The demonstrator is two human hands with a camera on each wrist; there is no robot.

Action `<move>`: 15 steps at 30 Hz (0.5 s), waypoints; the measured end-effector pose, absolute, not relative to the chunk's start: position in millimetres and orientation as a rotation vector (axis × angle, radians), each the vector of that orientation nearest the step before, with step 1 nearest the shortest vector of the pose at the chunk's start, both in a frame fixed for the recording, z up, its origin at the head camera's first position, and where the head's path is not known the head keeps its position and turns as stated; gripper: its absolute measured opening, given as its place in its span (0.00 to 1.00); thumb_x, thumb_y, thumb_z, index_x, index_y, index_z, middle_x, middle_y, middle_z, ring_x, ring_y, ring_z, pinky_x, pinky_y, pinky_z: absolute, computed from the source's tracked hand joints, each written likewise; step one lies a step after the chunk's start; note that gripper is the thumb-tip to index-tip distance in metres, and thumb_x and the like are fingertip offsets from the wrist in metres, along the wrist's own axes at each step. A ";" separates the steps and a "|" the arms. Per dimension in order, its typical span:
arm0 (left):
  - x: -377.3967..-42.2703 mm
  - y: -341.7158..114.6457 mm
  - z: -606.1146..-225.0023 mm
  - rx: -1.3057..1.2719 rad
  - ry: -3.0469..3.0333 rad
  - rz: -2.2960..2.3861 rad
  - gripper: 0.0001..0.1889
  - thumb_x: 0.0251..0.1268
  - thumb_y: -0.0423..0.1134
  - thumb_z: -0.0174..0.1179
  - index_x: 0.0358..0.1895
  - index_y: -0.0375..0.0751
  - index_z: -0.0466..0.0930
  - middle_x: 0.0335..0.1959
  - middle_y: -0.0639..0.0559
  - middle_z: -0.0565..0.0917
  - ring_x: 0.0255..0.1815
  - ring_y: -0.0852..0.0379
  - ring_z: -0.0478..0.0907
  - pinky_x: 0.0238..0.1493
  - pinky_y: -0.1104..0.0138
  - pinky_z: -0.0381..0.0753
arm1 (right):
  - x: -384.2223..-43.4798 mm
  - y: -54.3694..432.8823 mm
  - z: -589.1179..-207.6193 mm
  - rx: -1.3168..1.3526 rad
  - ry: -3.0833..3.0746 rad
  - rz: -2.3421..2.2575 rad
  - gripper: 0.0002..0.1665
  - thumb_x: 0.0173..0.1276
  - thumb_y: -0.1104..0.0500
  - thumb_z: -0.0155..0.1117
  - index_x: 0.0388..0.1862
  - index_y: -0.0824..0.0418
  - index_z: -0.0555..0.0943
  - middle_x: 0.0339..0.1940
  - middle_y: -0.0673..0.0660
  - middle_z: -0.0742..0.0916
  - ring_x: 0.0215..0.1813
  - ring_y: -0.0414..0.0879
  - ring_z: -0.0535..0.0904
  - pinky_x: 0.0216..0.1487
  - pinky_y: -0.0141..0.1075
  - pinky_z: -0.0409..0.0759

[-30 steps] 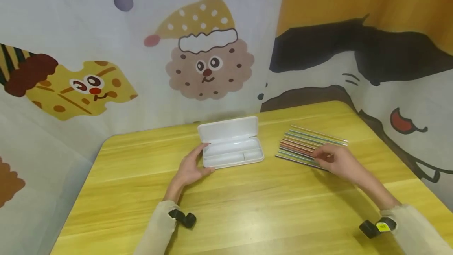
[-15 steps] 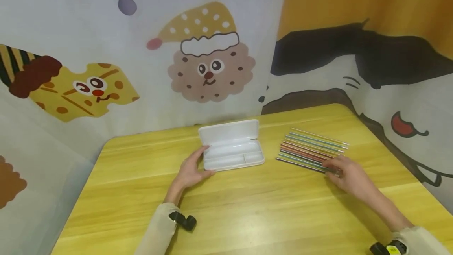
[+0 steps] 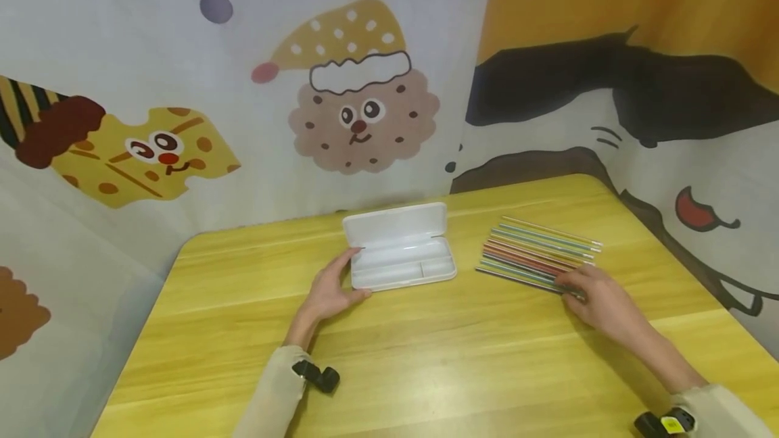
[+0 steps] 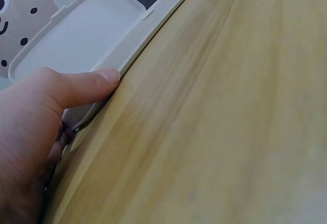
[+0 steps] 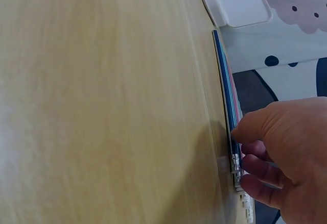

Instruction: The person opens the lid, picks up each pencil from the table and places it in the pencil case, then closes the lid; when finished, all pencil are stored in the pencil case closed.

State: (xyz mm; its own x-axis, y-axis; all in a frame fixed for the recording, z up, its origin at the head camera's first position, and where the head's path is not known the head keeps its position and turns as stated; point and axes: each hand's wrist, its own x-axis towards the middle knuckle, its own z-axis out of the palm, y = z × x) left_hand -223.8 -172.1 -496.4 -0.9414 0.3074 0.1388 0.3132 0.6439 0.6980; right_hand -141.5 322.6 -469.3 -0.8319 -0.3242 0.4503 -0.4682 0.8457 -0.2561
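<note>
At the left end of the white case (image 3: 404, 282), head view: the left hand (image 3: 328, 295) spans it, thumb at the front edge, index finger toward the hinge; the grip is closed on the case.
White case: lid raised, lying on the surface (image 3: 438, 357), its tray divided into compartments.
Right hand (image 3: 602, 303), head view: knuckles up, fingers angled down onto the right ends of the nearest pencils.
Pencils (image 3: 523, 257): side by side on the surface, right of the white case and apart from it.
Forearms: both slant inward, in pale sleeves (image 3: 268, 384).
Thumb, left wrist view: stretched along the case's front wall, tip pressing its edge; the other fingers are bent and mostly hidden.
Thumb, right wrist view: tip touching a dark blue pencil (image 5: 223, 76).
Right grip: partly closed, fingers half curled beside the metal-capped ends; I cannot tell whether it pinches a pencil.
</note>
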 end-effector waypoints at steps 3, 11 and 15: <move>-224.1 -172.4 -495.8 -0.535 -2.839 -1.211 0.47 0.49 0.45 0.79 0.75 0.55 0.64 0.74 0.40 0.66 0.73 0.39 0.62 0.71 0.43 0.60 | -141.6 322.0 -468.3 0.585 -2.644 0.499 0.18 0.47 0.71 0.78 0.39 0.62 0.86 0.37 0.56 0.85 0.37 0.54 0.80 0.33 0.51 0.80; -224.4 -172.7 -495.1 -0.534 -2.829 -1.212 0.46 0.49 0.45 0.79 0.74 0.54 0.65 0.73 0.40 0.67 0.72 0.38 0.62 0.70 0.42 0.60 | -141.2 321.9 -467.9 0.581 -2.657 0.467 0.16 0.47 0.71 0.77 0.36 0.60 0.86 0.34 0.52 0.83 0.33 0.49 0.79 0.29 0.46 0.79; -225.5 -171.7 -495.9 -0.533 -2.843 -1.205 0.46 0.49 0.45 0.79 0.74 0.56 0.65 0.73 0.40 0.67 0.72 0.39 0.62 0.70 0.42 0.60 | -139.0 321.0 -466.4 0.554 -2.689 0.451 0.15 0.49 0.71 0.76 0.36 0.60 0.86 0.33 0.51 0.82 0.32 0.47 0.78 0.27 0.45 0.79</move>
State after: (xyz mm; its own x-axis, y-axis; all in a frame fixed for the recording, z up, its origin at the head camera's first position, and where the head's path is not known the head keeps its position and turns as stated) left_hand -225.5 -171.7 -495.9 -0.9420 0.3056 0.1384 0.3120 0.6465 0.6962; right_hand -139.0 321.0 -466.4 -0.8594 -0.3155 0.4024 -0.4295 0.8724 -0.2333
